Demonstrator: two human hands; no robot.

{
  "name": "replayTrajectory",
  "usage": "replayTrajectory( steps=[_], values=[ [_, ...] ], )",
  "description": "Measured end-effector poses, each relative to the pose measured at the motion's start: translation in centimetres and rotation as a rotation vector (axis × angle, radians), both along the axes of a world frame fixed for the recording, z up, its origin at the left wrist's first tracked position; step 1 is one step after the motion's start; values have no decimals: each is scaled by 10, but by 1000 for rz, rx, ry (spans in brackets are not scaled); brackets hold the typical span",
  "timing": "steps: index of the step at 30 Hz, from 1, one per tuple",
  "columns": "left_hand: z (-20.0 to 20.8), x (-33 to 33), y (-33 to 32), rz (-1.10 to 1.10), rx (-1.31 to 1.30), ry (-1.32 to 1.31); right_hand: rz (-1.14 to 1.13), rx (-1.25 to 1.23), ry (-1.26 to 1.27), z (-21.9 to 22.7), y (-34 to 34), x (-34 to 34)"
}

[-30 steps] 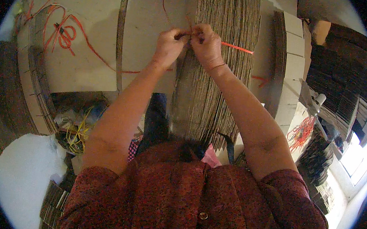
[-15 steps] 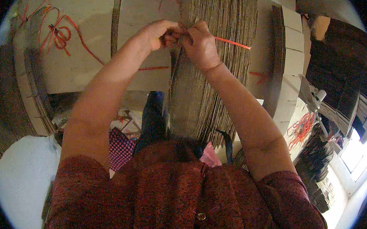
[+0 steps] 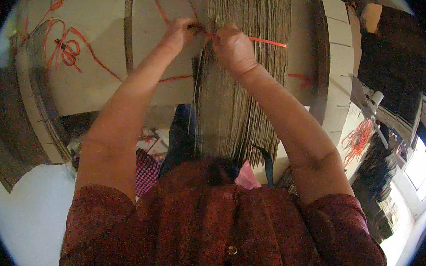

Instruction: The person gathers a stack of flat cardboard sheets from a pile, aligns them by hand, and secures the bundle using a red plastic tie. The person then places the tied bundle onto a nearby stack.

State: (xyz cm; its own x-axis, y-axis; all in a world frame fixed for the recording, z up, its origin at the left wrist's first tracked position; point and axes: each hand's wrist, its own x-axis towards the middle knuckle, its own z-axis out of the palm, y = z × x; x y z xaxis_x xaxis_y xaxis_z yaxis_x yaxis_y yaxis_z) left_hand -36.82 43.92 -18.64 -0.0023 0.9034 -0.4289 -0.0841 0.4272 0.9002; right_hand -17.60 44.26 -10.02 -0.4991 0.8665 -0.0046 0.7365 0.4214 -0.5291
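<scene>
A thick bundle of cardboard sheets (image 3: 235, 114) stands on edge in front of me, its many brown edges facing up. A red-orange plastic string (image 3: 269, 41) runs across its top. My left hand (image 3: 180, 36) is closed on the string just left of the bundle's upper part. My right hand (image 3: 234, 48), in a fist over the bundle's left side, grips the same string, and a straight end sticks out to its right. A short taut piece shows between the hands. From beside the left hand a loop of string rises over the flat cardboard. The fingertips are partly hidden.
Flat cardboard (image 3: 101, 17) lies under and left of the bundle, with tangled red string (image 3: 68, 52) on it. Cardboard stacks (image 3: 339, 53) stand at the right. Farther right hang more red strings (image 3: 357, 140), near dark piles and a bright window (image 3: 419, 169).
My hands have moved apart, the left one leftward, with string now stretched between them. The loop beside my left hand shows larger. The view has shifted slightly.
</scene>
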Motion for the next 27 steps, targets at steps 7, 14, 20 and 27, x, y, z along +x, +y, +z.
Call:
replayTrajectory(
  steps=[7, 14, 20, 27],
  values=[
    [43, 11, -89, 110, 6, 385, -772, -42, -74, 10, -65, 156],
    [58, 104, -83, 256, -390, 221, -948, -686, 186, 4, -117, 142],
    [91, 108, -48, -175, 571, 1016, -989, -731, 621, -47, -125, 182],
    [95, 219, -51, -1003, 880, 942, -1238, -649, 206, -108, -74, 212]
  ],
)
